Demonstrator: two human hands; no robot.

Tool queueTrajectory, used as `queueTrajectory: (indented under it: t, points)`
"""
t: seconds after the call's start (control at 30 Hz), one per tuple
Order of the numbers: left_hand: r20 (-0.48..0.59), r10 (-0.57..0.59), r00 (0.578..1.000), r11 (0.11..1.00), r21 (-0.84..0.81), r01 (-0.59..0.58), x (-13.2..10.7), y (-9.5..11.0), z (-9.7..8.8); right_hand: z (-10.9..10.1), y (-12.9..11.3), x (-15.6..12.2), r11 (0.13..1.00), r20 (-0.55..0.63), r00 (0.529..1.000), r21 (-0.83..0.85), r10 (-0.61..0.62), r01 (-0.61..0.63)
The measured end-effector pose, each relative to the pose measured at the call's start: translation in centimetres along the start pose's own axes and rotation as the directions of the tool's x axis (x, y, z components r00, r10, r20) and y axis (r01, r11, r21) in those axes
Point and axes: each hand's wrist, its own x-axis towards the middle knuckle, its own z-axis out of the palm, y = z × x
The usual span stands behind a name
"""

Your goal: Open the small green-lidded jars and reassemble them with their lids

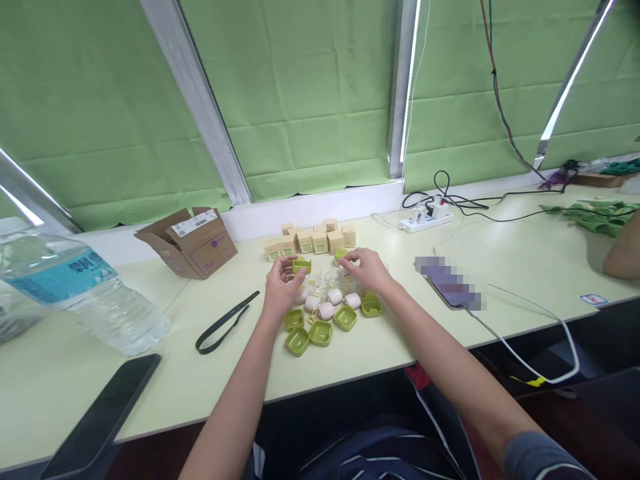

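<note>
My left hand point(280, 288) is closed on a small green tray-like case point(301, 265), held just above the pale table point(380, 347). My right hand point(367, 269) reaches to its right, fingers curled over clear plastic pieces point(330, 277) and a green piece point(341, 253); what it grips is hidden. Below both hands lie several green cases point(321, 332) and small pink-white cases point(327, 310). Several small tan boxes point(313, 240) stand in a cluster just beyond the hands.
An open cardboard box point(193, 243) sits back left, a water bottle point(80, 290) lies at far left, a black strap point(225, 323) and a dark phone point(100, 417) nearer me. A phone point(450, 283) on a white cable and a power strip point(425, 220) lie right. Another person's arm point(625, 253) rests at the right edge.
</note>
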Motion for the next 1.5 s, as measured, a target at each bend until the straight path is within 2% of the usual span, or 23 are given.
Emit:
queueTrajectory:
  t: [0.1, 0.2, 0.3, 0.4, 0.5, 0.6, 0.67, 0.87, 0.97, 1.07, 1.23, 1.4, 1.5]
  points:
    - [-0.02, -0.115, 0.993, 0.984, -0.142, 0.111, 0.3, 0.0, -0.5, 0.0, -0.2, 0.1, 1.0, -0.009, 1.0, 0.013, -0.009, 0.009]
    - [-0.012, -0.158, 0.987, 0.978, -0.138, 0.155, 0.0, 0.4, -1.6, 0.1, -0.2, 0.0, 1.0, -0.012, 1.0, 0.031, -0.002, 0.002]
    - [0.026, -0.126, 0.992, 0.992, -0.002, 0.126, -0.7, 0.8, -3.0, 0.1, -0.4, 0.0, 0.999, -0.014, 1.0, 0.045, -0.002, 0.002]
    - [0.071, -0.089, 0.994, 0.971, 0.229, 0.07, -1.7, 1.0, -4.4, 0.1, -0.7, -0.1, 0.998, -0.007, 1.0, 0.057, -0.005, 0.005]
    - [0.133, 0.017, 0.991, 0.893, 0.444, -0.075, -2.9, 1.1, -5.4, 0.0, -0.9, -0.2, 0.998, 0.0, 1.0, 0.067, 0.005, -0.005]
    - [0.238, 0.082, 0.968, 0.804, 0.559, -0.206, -4.3, 1.3, -6.5, -0.1, -1.0, -0.2, 0.998, 0.002, 1.0, 0.061, 0.008, -0.008]
    - [0.297, 0.056, 0.953, 0.754, 0.614, -0.235, -5.0, 1.7, -7.3, -0.1, -1.1, -0.2, 0.998, 0.004, 1.0, 0.057, 0.008, -0.008]
    - [0.404, -0.176, 0.898, 0.669, 0.718, -0.192, -5.8, 2.8, -10.0, -0.2, -1.2, -0.3, 0.998, 0.022, 1.0, 0.061, 0.006, -0.008]
    - [0.423, -0.285, 0.86, 0.644, 0.749, -0.155, -6.0, 2.8, -10.1, -0.1, -1.3, -0.4, 0.998, 0.026, 1.0, 0.056, 0.007, -0.008]
    - [0.43, -0.332, 0.839, 0.627, 0.766, -0.144, -6.1, 2.6, -9.4, 0.0, -1.2, -0.4, 0.999, 0.031, 1.0, 0.052, 0.005, -0.006]
    - [0.42, -0.311, 0.853, 0.643, 0.753, -0.136, -5.9, 2.3, -8.5, 0.1, -1.0, -0.4, 0.999, 0.037, 0.999, 0.052, -0.003, 0.001]
    - [0.397, -0.302, 0.867, 0.652, 0.75, -0.116, -5.2, 3.3, -8.4, 0.2, -1.0, -0.4, 0.998, 0.046, 0.999, 0.068, -0.018, 0.015]
    - [0.387, -0.244, 0.889, 0.672, 0.729, -0.133, -4.3, 3.6, -8.1, 0.2, -1.0, -0.4, 0.997, 0.051, 0.998, 0.076, -0.023, 0.02]
